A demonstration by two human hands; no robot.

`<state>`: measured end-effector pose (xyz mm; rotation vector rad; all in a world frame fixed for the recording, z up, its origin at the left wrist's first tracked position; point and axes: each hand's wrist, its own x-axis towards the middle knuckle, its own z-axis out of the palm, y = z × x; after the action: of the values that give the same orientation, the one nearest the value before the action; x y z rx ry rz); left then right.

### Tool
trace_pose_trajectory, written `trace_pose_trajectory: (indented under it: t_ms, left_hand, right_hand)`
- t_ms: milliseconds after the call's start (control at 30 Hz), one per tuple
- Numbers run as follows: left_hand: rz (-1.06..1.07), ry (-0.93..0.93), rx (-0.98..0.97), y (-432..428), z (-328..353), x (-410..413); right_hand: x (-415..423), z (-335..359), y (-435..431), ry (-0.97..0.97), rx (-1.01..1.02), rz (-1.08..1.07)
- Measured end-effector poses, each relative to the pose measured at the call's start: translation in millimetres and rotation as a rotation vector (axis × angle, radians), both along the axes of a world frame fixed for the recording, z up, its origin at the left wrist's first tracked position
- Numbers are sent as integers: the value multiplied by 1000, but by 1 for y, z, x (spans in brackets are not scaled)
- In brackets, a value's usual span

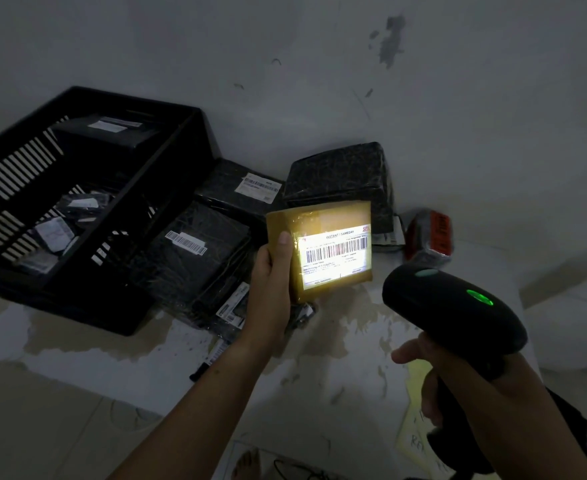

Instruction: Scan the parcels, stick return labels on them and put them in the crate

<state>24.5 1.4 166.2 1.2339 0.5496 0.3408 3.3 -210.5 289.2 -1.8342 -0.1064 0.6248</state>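
One black crate (77,299) sits far left on the white table (337,358), holding small parcels too dim to count. Just right of it lie three black-wrapped parcels (195,258), the biggest a box (340,174) by the wall, and one red-marked bundle (430,237) lies further right. At near right the right hand (458,386) grips the handle of one scanner (454,306), which lights the label of the single brown parcel (323,251); the left hand (271,271) clasps that parcel above mid-table, thumb over its left edge.

I see the crate (60,299) at the left on the desk (337,341), parcels (54,233) in it. More parcels (198,261) lie right of it, the scanner (454,306) further right.
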Motion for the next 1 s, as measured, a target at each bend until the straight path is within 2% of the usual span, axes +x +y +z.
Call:
trace_pose_trajectory:
  t_ms: [367, 533, 667, 1000]
  left_hand:
    - [-6, 15, -47, 3, -9, -2]
    - [-45, 2, -108, 5, -13, -3]
    - [-61, -15, -129, 6, -15, -3]
    - [-38, -5, -178, 6, -12, 1]
  right_hand:
    - [-2, 4, -6, 59, -4, -18]
    - [-5, 9, 1, 23, -8, -19]
    - [0, -5, -7, -12, -90, -13]
    - [1, -6, -2, -46, -77, -38]
